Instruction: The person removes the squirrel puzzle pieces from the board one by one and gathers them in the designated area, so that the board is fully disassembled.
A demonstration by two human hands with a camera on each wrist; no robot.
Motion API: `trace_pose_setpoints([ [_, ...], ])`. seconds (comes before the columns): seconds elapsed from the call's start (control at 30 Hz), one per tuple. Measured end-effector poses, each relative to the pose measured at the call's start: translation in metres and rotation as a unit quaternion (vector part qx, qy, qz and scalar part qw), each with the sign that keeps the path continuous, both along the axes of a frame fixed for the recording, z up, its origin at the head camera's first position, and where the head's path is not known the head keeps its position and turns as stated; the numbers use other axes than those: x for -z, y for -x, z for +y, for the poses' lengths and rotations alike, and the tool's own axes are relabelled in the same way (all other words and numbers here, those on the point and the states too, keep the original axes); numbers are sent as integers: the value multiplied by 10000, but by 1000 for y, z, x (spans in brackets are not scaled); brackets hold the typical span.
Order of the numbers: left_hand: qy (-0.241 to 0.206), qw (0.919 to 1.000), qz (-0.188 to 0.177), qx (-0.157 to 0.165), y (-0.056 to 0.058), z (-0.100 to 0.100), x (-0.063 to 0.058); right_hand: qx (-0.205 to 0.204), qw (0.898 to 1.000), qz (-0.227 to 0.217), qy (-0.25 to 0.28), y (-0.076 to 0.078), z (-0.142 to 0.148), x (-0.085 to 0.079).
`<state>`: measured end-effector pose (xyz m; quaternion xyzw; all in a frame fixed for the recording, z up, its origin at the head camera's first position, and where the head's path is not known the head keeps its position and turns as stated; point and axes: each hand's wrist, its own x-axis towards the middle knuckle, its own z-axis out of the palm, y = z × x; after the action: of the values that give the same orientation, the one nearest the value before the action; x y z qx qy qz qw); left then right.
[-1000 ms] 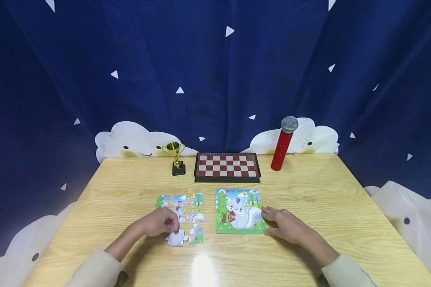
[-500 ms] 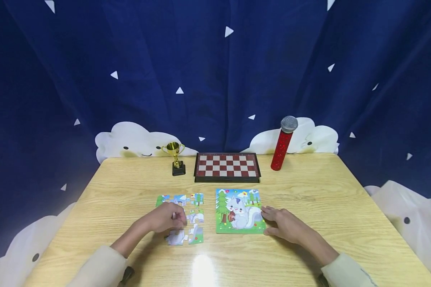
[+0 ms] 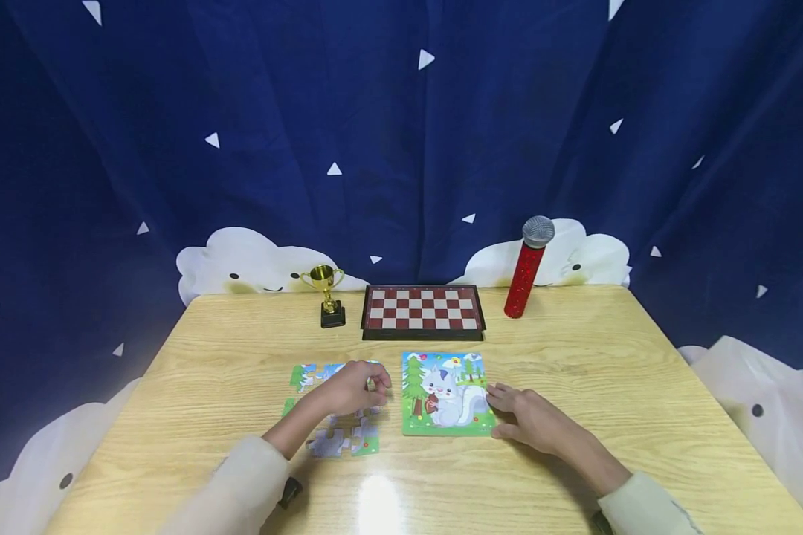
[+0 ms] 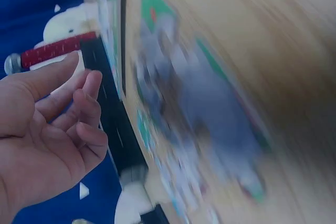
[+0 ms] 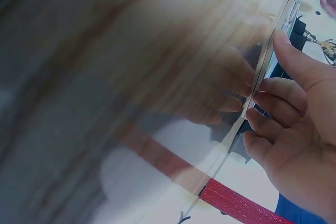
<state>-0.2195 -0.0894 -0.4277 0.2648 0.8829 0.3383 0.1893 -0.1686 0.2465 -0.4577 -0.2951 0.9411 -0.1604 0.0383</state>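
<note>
My left hand (image 3: pixel 351 388) hovers over the loose jigsaw pieces (image 3: pixel 366 446), covering the middle and right upper ones in the head view. In the left wrist view its fingers (image 4: pixel 86 108) are loosely bent and hold nothing; the pieces (image 4: pixel 210 108) below are blurred. To the right lies a square squirrel puzzle (image 3: pixel 444 416), its picture complete, with green trees and grass. Relaxed fingers of my right hand (image 3: pixel 531 420) touch the puzzle's right edge. In the right wrist view this hand (image 5: pixel 299 119) has its thumb and fingertips right along the thin edge.
Behind the puzzle sits a red-and-white chessboard (image 3: pixel 423 309) in a dark frame. A small gold trophy cup (image 3: pixel 328 293) stands left of it, and a red microphone (image 3: pixel 527 271) stands right. A navy curtain (image 3: pixel 401 148) rises behind the wooden table (image 3: pixel 609 357).
My left hand has risen off the lower left pieces and moved right and away from me, its fingers loosening. My right hand and the squirrel puzzle stay put.
</note>
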Motion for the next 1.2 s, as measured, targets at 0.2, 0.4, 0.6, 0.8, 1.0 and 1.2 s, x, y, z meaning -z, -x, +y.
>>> trace_pose_setpoints([
  [0.2,-127,9998,-159,-54,2,31,6,64,9999,-120,-4,0,-1,1],
  [0.4,-170,9989,-379,-234,1,50,12,25,9999,-58,-94,1,0,0],
  [0.6,12,9981,-558,-257,-1,62,16,36,9999,-87,-69,0,0,2],
  [0.8,168,9977,-593,-292,-3,69,20,2,10000,5,-77,0,-1,1],
  [1.0,258,9974,-580,-339,-2,71,22,7,10000,22,-88,0,-1,0],
  [1.2,236,9972,-547,-450,-2,71,21,82,9999,-21,-62,-1,-1,0],
])
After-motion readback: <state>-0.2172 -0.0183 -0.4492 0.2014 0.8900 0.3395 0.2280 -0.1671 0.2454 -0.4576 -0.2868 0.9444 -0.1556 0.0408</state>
